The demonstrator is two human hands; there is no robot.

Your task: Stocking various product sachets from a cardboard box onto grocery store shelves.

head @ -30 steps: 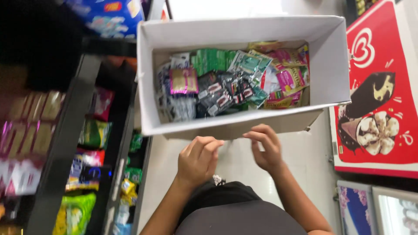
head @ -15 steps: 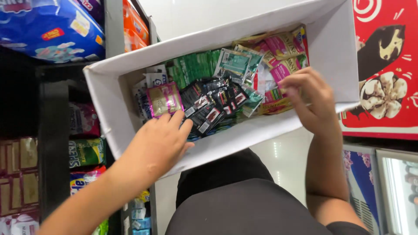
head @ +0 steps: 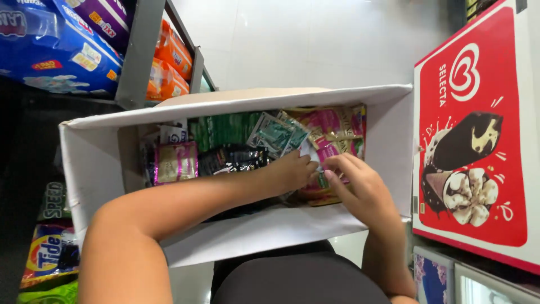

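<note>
Both hands have come together inside the white cardboard box (head: pixel 101 169). Left hand (head: pixel 289 171) and right hand (head: pixel 357 188) pinch one small sachet (head: pixel 315 160) (mostly hidden) between them, above the pink packets (head: pixel 337 126).

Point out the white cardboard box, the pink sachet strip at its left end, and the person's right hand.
white cardboard box (head: pixel 281 231), head view, bare near wall.
pink sachet strip (head: pixel 176 162), head view, middle of its front.
right hand (head: pixel 360 188), head view, back of hand.
</note>
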